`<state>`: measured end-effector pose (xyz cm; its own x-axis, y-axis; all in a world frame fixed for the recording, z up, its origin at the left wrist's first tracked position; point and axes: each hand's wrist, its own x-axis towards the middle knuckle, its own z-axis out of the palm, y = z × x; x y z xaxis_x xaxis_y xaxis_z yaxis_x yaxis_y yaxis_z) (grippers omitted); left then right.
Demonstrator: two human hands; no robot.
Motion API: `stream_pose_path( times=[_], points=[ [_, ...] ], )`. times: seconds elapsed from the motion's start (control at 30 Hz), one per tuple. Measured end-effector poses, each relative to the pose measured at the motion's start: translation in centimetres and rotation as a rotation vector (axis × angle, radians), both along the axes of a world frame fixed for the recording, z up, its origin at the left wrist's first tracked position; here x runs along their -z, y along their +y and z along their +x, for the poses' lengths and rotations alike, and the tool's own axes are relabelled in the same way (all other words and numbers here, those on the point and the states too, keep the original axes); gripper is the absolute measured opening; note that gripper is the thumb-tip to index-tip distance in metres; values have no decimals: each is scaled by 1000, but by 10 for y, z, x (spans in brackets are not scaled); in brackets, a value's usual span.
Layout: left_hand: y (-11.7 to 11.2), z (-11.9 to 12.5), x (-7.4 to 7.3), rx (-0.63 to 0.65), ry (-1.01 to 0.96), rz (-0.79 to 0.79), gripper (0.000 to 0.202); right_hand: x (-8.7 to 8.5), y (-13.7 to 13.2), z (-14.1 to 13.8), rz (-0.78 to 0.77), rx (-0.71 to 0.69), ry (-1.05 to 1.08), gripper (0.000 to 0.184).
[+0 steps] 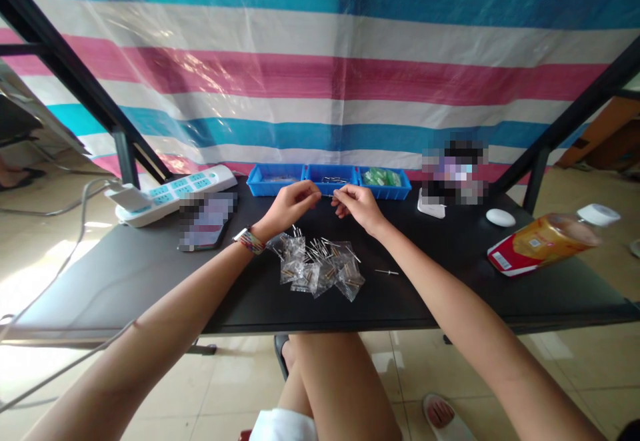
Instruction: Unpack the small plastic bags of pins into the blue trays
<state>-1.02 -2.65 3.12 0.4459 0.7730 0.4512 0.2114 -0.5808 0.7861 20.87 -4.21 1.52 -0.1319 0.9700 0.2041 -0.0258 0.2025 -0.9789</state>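
A black table [320, 314] bears three blue trays [265, 190] and, nearer, heaped clear packets [320, 276] with metal pins [320, 251]. Left hand [303, 198] and right hand [357, 202] pinch a thin piece [327, 195] between them, before the middle tray.

The single view looks from the person's head, above the near side of the table [125, 268], facing forward and down across its top. It is near enough that the table spans almost its whole width, with the left hand [293, 204] and right hand [360, 208] well ahead over the table's middle. The view is wide, taking in the striped sheet [320, 81] behind the table and the tiled floor [215, 388] below its near edge.
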Motion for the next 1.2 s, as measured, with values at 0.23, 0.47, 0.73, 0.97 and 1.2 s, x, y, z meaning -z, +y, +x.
stream_pose_path(
  times=[0.23,0.47,0.73,0.97,1.2],
  points=[
    [2,1,1,-42,85,56,47,-7,-7,-3,-50,5,111,36],
    [3,0,1,-62,118,60,50,-7,-8,-2,-38,0,109,27],
    [2,-1,0,-40,104,27,54,-9,-9,-1,-98,10,154,27],
    [2,-1,0,-51,83,12,55,-9,9,1,-87,232,186,24],
    [4,-2,3,-40,95,11,54,-4,17,5,-30,284,5,26]
  ],
)
